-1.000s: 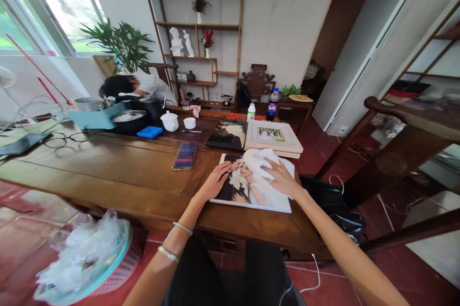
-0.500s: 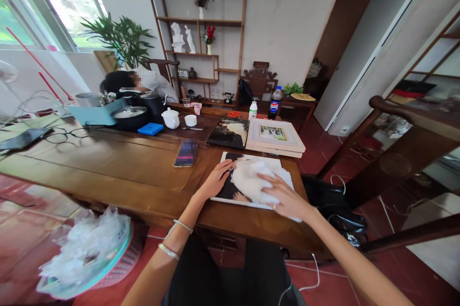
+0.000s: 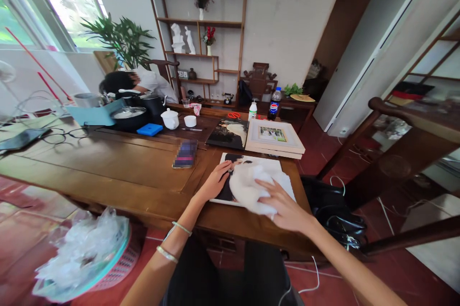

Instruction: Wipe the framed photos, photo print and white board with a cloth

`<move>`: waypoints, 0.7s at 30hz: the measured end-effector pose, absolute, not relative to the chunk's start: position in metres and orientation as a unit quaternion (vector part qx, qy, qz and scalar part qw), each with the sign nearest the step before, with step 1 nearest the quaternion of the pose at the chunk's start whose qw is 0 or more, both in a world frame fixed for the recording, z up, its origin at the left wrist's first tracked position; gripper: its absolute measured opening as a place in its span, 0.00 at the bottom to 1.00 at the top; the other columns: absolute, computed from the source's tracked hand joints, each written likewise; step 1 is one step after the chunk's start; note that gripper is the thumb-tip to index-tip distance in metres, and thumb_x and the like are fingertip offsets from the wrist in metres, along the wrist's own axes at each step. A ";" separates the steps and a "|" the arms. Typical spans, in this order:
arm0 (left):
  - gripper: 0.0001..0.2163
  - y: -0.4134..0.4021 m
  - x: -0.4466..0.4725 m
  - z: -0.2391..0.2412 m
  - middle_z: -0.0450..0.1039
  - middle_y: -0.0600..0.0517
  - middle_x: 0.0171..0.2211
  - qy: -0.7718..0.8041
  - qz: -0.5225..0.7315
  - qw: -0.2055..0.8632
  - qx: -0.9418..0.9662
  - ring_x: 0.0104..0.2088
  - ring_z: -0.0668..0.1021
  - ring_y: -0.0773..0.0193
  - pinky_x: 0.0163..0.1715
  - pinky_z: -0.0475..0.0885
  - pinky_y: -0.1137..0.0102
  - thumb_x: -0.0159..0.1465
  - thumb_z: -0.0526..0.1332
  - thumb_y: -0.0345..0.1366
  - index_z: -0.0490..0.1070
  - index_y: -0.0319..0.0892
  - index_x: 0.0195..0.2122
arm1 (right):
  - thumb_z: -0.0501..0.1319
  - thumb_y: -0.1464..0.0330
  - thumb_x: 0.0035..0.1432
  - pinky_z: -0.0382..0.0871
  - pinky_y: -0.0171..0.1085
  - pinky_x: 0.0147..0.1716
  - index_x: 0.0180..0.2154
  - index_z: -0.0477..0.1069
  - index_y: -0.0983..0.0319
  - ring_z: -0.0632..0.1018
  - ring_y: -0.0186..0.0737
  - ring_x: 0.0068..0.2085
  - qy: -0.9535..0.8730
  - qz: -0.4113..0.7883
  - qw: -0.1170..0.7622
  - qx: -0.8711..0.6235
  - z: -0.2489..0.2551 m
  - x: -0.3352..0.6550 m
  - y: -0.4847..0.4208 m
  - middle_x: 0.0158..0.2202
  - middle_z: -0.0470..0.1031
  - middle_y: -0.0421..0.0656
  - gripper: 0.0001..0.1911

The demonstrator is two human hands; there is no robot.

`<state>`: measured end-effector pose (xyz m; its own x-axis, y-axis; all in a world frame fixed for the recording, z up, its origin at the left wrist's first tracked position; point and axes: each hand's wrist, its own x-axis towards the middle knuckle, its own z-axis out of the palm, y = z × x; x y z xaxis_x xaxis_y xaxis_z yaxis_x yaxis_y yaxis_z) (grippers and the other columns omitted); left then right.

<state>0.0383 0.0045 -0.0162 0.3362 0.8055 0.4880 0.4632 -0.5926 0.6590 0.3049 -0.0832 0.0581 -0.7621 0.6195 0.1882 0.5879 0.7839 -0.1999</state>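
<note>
A printed photo panel [image 3: 226,193] with white edges lies flat near the table's front right edge. Spread over much of it is a bunched, soft white cloth [image 3: 247,186], which hides most of the picture. My right hand [image 3: 283,204] presses on the cloth and grips it, fingers bent over its right side. At the panel's left side my left hand [image 3: 216,180] rests open, its fingers stretched out flat on the surface and their tips close to the cloth.
Behind the panel lie a dark photo panel [image 3: 227,134] and stacked pale frames [image 3: 275,137]. A phone [image 3: 185,154] is to the left. Farther back stand a cola bottle [image 3: 274,104] and a white teapot [image 3: 170,118]. A basket of plastic bags [image 3: 115,267] stands on the floor. A person leans down behind the table.
My right hand has moved slightly left and toward me, taking the cloth along; the cloth now overhangs the panel's front edge. My left hand has stayed in place.
</note>
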 end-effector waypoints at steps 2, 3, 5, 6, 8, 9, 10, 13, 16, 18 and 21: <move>0.18 0.004 0.038 -0.015 0.62 0.45 0.59 0.398 0.409 0.209 0.794 0.61 0.64 0.59 0.62 0.57 0.57 0.66 0.50 0.33 0.65 0.42 0.56 | 0.55 0.76 0.45 0.36 0.57 0.62 0.41 0.72 0.60 0.52 0.49 0.65 -0.948 0.078 0.111 -0.288 0.061 0.301 -0.104 0.61 0.60 0.48 0.19; 0.18 0.004 0.037 -0.014 0.62 0.45 0.59 0.399 0.405 0.209 0.796 0.61 0.64 0.59 0.62 0.57 0.57 0.66 0.50 0.33 0.64 0.42 0.56 | 0.55 0.76 0.45 0.36 0.57 0.62 0.40 0.72 0.60 0.52 0.48 0.65 -0.952 0.084 0.108 -0.276 0.062 0.300 -0.109 0.61 0.61 0.48 0.18; 0.18 0.004 0.037 -0.013 0.62 0.45 0.60 0.402 0.394 0.209 0.800 0.61 0.63 0.59 0.62 0.57 0.57 0.66 0.49 0.33 0.64 0.42 0.57 | 0.56 0.75 0.47 0.37 0.57 0.62 0.42 0.72 0.61 0.54 0.47 0.64 -0.951 0.088 0.118 -0.272 0.061 0.303 -0.105 0.60 0.62 0.49 0.18; 0.18 0.004 0.037 -0.013 0.62 0.45 0.60 0.404 0.391 0.209 0.800 0.61 0.63 0.59 0.62 0.57 0.57 0.66 0.49 0.33 0.64 0.42 0.57 | 0.56 0.75 0.48 0.39 0.56 0.62 0.43 0.72 0.61 0.54 0.47 0.64 -0.948 0.087 0.125 -0.280 0.059 0.306 -0.097 0.60 0.62 0.50 0.18; 0.18 0.004 0.037 -0.013 0.62 0.45 0.60 0.407 0.390 0.206 0.800 0.61 0.63 0.59 0.62 0.56 0.57 0.66 0.50 0.33 0.64 0.43 0.56 | 0.56 0.74 0.50 0.43 0.55 0.62 0.46 0.71 0.62 0.56 0.48 0.64 -0.938 0.082 0.139 -0.307 0.056 0.314 -0.070 0.61 0.60 0.51 0.19; 0.18 0.004 0.037 -0.014 0.62 0.46 0.60 0.407 0.393 0.205 0.799 0.61 0.63 0.60 0.62 0.57 0.58 0.66 0.50 0.33 0.64 0.43 0.56 | 0.56 0.73 0.52 0.45 0.55 0.61 0.47 0.71 0.62 0.57 0.48 0.63 -0.930 0.078 0.141 -0.330 0.054 0.317 -0.055 0.62 0.59 0.51 0.19; 0.18 0.005 0.037 -0.014 0.62 0.46 0.60 0.406 0.396 0.205 0.798 0.61 0.64 0.60 0.62 0.57 0.58 0.66 0.50 0.33 0.65 0.43 0.56 | 0.56 0.72 0.53 0.46 0.55 0.61 0.48 0.71 0.62 0.58 0.49 0.63 -0.920 0.074 0.144 -0.357 0.053 0.320 -0.039 0.62 0.59 0.52 0.19; 0.17 0.005 0.037 -0.016 0.63 0.46 0.59 0.403 0.404 0.205 0.795 0.60 0.64 0.60 0.61 0.57 0.58 0.66 0.50 0.34 0.65 0.43 0.56 | 0.54 0.70 0.57 0.48 0.56 0.59 0.51 0.69 0.63 0.60 0.51 0.62 -0.886 0.059 0.153 -0.434 0.050 0.323 -0.002 0.61 0.61 0.53 0.19; 0.17 0.005 0.038 -0.018 0.64 0.47 0.59 0.405 0.411 0.204 0.791 0.60 0.65 0.60 0.61 0.58 0.58 0.66 0.51 0.34 0.65 0.44 0.55 | 0.53 0.72 0.56 0.45 0.58 0.59 0.52 0.68 0.62 0.58 0.51 0.63 -0.873 0.048 0.160 -0.458 0.047 0.318 0.002 0.60 0.62 0.53 0.21; 0.17 0.006 0.039 -0.018 0.64 0.46 0.59 0.410 0.414 0.204 0.787 0.60 0.65 0.60 0.61 0.58 0.58 0.66 0.51 0.34 0.66 0.44 0.55 | 0.54 0.74 0.53 0.43 0.59 0.59 0.51 0.69 0.62 0.57 0.50 0.63 -0.878 0.044 0.160 -0.449 0.046 0.312 -0.016 0.60 0.63 0.53 0.23; 0.17 0.006 0.039 -0.018 0.64 0.46 0.59 0.414 0.411 0.206 0.785 0.60 0.65 0.59 0.61 0.58 0.58 0.65 0.50 0.33 0.66 0.43 0.55 | 0.55 0.77 0.46 0.41 0.59 0.60 0.47 0.71 0.60 0.54 0.50 0.64 -0.905 0.052 0.154 -0.394 0.049 0.303 -0.063 0.60 0.61 0.51 0.24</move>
<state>0.0391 0.0060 -0.0184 0.3181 0.8200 0.4758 0.4816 -0.5721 0.6639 0.3026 -0.0630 0.0487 -0.6420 0.7286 0.2387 0.6967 0.6843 -0.2151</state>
